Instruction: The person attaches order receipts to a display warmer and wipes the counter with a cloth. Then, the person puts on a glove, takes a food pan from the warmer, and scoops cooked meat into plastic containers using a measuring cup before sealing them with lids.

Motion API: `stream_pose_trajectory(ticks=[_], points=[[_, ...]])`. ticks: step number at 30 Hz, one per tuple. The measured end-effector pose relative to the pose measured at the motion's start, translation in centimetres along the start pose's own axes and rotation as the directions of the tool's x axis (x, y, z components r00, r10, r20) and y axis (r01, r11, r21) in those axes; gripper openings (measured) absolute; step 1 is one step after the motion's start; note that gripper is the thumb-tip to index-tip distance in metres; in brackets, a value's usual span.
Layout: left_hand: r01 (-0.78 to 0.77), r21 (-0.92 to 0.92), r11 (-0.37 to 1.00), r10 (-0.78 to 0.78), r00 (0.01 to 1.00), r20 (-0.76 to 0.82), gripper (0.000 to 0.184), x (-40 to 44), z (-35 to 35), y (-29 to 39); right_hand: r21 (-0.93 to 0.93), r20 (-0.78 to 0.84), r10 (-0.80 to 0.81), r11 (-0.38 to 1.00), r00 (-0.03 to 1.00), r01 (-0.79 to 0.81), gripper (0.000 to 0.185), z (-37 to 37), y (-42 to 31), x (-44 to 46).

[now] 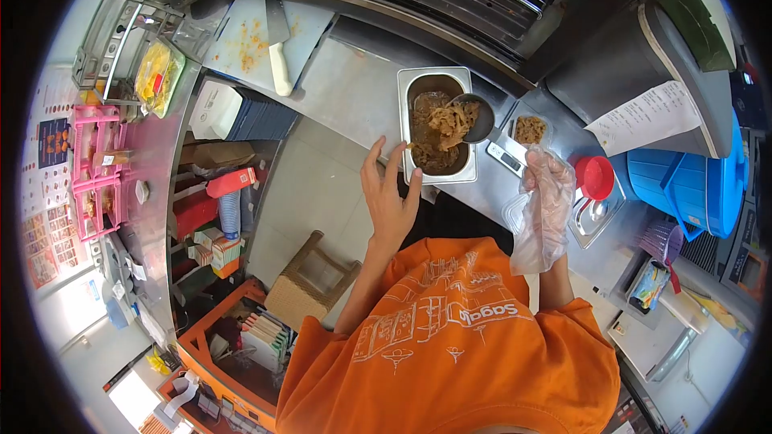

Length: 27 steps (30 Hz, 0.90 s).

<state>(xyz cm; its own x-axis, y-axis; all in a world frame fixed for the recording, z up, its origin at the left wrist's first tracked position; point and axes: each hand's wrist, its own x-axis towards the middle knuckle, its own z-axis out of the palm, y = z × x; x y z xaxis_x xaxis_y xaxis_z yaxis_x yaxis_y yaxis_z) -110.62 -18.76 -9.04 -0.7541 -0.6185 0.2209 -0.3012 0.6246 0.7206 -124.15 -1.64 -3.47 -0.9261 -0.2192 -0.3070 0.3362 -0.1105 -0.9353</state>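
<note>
A steel food container (473,76) with brown, shredded cooked food (434,157) inside stands on the counter. My right hand (543,201), in a clear plastic glove, is closed on the handle of a digital spoon scale (507,157). The scale's dark bowl (482,120) lies over the container's right side, with a heap of the food (452,122) at its edge. Bare and with fingers spread, my left hand (390,197) is at the container's near left edge; whether it touches the rim I cannot tell. Beyond the scale sits a small clear tub of chopped food (531,129).
A knife (279,56) lies on a stained cutting board (233,40) at the upper left. To the right are a red cup (594,178), a steel lid (591,217), a blue bin (679,185) and a hanging paper slip (643,119). A wicker stool (301,297) stands on the floor.
</note>
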Motion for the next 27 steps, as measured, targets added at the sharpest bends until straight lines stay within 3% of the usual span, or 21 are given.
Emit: stream_pose_trajectory(ticks=[5, 8, 13, 16, 20, 23, 27], points=[[-0.094, 0.122, 0.988, 0.087, 0.994, 0.061, 0.030, 0.5, -0.1, 0.9, 0.126, -0.060, 0.006, 0.992, 0.998, 0.002, 0.012, -1.5, -0.7, -0.2], [-0.152, 0.093, 0.984, 0.140, 0.983, 0.121, 0.026, 0.5, 0.2, 1.6, 0.143, -0.076, -0.038, 0.989, 0.996, 0.048, 0.010, -3.6, -1.1, -0.3], [-0.164, 0.059, 0.985, 0.154, 0.976, 0.152, 0.025, 0.3, 0.5, 2.2, 0.162, -0.289, -0.093, 0.976, 0.953, 0.144, 0.009, -6.4, -2.3, -0.6], [-0.169, 0.047, 0.985, 0.160, 0.976, 0.148, 0.026, 0.4, 0.5, 2.1, -0.155, -0.306, -0.215, 0.972, 0.928, 0.174, 0.011, -7.7, -2.7, -0.9], [-0.175, 0.056, 0.983, 0.165, 0.975, 0.147, 0.026, 0.3, 0.4, 1.8, -0.400, -0.304, -0.250, 0.909, 0.919, 0.115, 0.017, -8.6, -1.6, -0.7], [-0.178, 0.072, 0.981, 0.165, 0.974, 0.154, 0.027, 0.3, 0.3, 1.8, -0.649, -0.177, -0.352, 0.743, 0.919, 0.160, 0.017, -7.9, -1.3, -1.0], [-0.177, 0.072, 0.982, 0.164, 0.975, 0.153, 0.027, 0.1, 0.4, 2.0, -0.711, -0.146, -0.440, 0.669, 0.886, 0.215, 0.016, -8.6, 0.9, -1.0]])
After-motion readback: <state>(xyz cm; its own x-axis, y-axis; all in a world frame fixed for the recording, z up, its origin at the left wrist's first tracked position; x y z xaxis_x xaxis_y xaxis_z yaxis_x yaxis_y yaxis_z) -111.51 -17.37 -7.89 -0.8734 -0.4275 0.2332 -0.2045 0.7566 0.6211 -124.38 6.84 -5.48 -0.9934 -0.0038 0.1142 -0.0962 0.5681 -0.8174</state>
